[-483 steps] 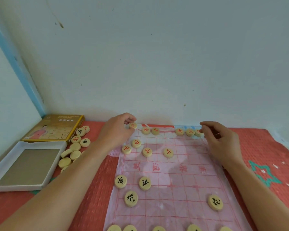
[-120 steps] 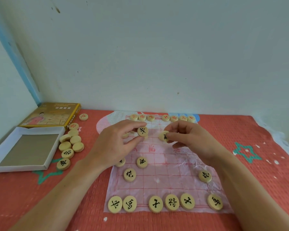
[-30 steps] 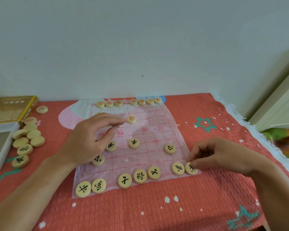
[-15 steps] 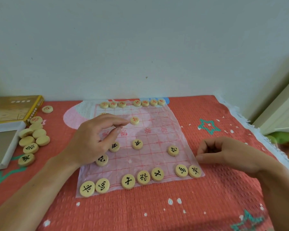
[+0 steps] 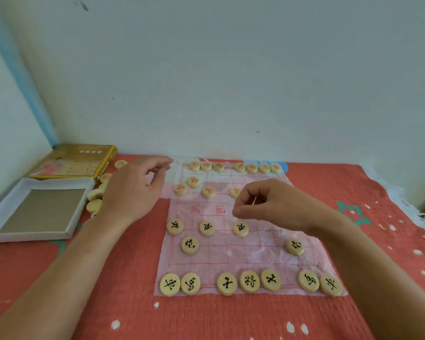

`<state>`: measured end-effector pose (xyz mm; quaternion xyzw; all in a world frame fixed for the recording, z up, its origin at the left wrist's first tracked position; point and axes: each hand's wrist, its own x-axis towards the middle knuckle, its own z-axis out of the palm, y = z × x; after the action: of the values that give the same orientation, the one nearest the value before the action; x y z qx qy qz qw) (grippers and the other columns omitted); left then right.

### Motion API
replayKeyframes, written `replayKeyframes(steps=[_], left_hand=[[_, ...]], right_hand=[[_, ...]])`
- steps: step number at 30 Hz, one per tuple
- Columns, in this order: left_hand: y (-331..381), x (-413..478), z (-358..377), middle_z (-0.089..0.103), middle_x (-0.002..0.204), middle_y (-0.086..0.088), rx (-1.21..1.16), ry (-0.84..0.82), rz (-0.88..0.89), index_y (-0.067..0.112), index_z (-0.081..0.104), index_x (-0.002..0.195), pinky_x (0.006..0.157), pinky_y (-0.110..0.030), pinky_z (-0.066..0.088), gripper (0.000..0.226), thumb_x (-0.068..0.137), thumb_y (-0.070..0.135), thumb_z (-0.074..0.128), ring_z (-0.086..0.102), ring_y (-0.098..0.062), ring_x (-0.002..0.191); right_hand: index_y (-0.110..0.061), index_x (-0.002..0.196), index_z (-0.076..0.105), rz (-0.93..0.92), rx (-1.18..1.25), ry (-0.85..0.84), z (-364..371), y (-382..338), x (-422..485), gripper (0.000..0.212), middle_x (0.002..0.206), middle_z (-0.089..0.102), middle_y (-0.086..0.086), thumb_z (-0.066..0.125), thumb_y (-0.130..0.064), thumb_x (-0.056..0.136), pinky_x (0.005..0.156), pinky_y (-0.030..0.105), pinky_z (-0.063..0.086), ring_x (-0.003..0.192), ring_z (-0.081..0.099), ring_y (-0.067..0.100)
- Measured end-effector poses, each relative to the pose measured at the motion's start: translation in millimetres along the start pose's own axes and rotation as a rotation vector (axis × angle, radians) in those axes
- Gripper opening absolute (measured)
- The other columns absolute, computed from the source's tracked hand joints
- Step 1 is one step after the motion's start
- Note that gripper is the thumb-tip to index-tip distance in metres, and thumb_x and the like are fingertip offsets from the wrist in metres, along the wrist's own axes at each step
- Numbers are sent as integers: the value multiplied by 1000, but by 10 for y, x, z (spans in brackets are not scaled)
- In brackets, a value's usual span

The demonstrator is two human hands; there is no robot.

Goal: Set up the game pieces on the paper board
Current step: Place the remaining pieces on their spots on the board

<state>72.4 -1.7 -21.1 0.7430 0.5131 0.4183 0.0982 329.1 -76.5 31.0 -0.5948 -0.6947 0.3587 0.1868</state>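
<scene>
Seven black-lettered round wooden discs (image 5: 249,281) line the near edge of the thin pink paper board (image 5: 260,261). Right hand (image 5: 272,204) over board centre, grip curled round a pale sliver; disc or not, cannot tell. Left hand (image 5: 133,190) left of board, loosely curled, nothing seen in it, above spare pale discs (image 5: 95,194). Risk: forearm brushes flimsy sheet, rows slide.

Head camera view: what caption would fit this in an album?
Setting up xiangqi: right hand above the paper board, left hand over loose pieces beside the open box.
</scene>
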Motion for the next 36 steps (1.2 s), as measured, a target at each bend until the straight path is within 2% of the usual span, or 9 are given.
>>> replayKeyframes(steps=[2, 6, 9, 15, 21, 25, 28, 32, 36], left_hand=[[-63, 25, -50, 70, 101, 14, 33, -1, -37, 29, 68, 110, 86, -35, 52, 27, 90, 17, 55, 63, -6, 96], [-150, 61, -210, 69, 107, 11, 158, -8, -130, 33, 68, 110, 78, -27, 46, 27, 91, 19, 54, 64, -13, 98], [-270, 80, -385, 68, 111, 9, 280, -8, -261, 34, 66, 110, 77, -29, 44, 27, 91, 22, 52, 63, -19, 99], [-404, 22, -676, 53, 137, 4, 414, -253, -388, 33, 55, 129, 100, -35, 37, 38, 92, 30, 52, 47, -19, 126], [-497, 32, -578, 50, 138, 3, 521, -248, -354, 28, 51, 133, 105, -38, 30, 40, 94, 30, 45, 37, -19, 134], [-583, 20, -507, 37, 150, 11, 544, -286, -358, 25, 49, 136, 115, -39, 13, 39, 98, 31, 37, 15, -17, 146], [-601, 13, -450, 32, 153, 14, 531, -298, -374, 28, 45, 138, 117, -40, 6, 40, 100, 31, 33, 8, -16, 147], [-639, 0, -433, 35, 151, 14, 507, -274, -361, 30, 46, 138, 117, -39, 5, 39, 101, 30, 34, 10, -16, 147], [-735, 8, -425, 55, 135, 14, 483, -221, -322, 33, 62, 118, 116, -40, 14, 29, 98, 27, 41, 26, -19, 142]], right_hand=[[-20, 85, 71, -36, -41, -11, 70, -119, 177, 12, 84, 70, -6, 70, -31, 85, 69, 15, 47, 67, 56, -3], [-20, 88, 72, -118, -74, 24, 239, -344, 534, 10, 82, 68, -12, 71, -30, 85, 64, 9, 44, 67, 56, -4], [-22, 92, 72, -168, -88, 66, 396, -477, 791, 11, 83, 67, -16, 69, -30, 85, 62, 10, 42, 70, 57, -5], [-25, 106, 69, -284, -197, 74, 733, -703, 1304, 20, 113, 66, -12, 61, -26, 88, 89, 26, 47, 100, 61, 6], [-21, 131, 57, -375, -366, 60, 985, -923, 1702, 38, 136, 57, -1, 50, -18, 94, 103, 34, 40, 123, 52, 18], [-19, 123, 62, -428, -364, 45, 1182, -949, 1903, 37, 125, 64, 6, 47, -9, 90, 96, 38, 45, 115, 57, 26], [-15, 112, 65, -438, -421, 9, 1270, -925, 2032, 30, 112, 65, 12, 47, -11, 88, 92, 42, 45, 107, 57, 30], [-18, 105, 67, -492, -427, 8, 1312, -882, 2101, 27, 107, 67, 4, 46, -13, 89, 86, 43, 47, 100, 59, 28], [-23, 102, 71, -454, -437, 120, 1305, -892, 2113, 23, 101, 71, 2, 52, -32, 92, 84, 41, 50, 97, 61, 26]])
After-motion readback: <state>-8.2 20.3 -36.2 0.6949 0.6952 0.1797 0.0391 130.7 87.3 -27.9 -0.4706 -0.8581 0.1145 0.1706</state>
